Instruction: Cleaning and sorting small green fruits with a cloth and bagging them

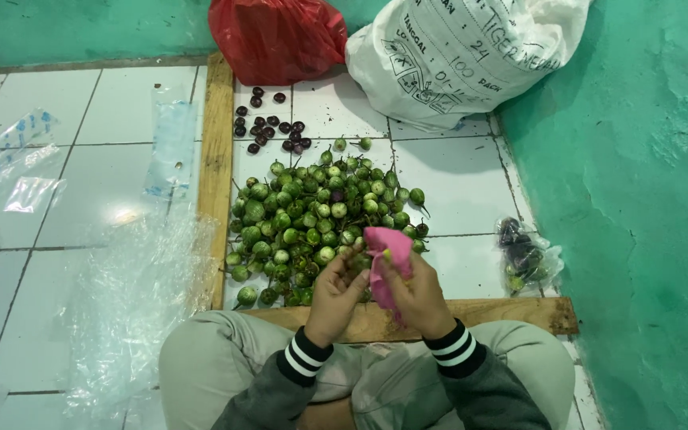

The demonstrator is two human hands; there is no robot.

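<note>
The right hand pinches a pink bag, fingers closed on its edge, while the left hand curls against the bag's near left side, seemingly working its mouth open; nothing shows inside it. Just beyond lies a heap of small green eggplants, unsorted on the white tiles. Farther off sit a few dark purple ones. At right lies one filled clear bag, so most bagging appears undone.
</note>
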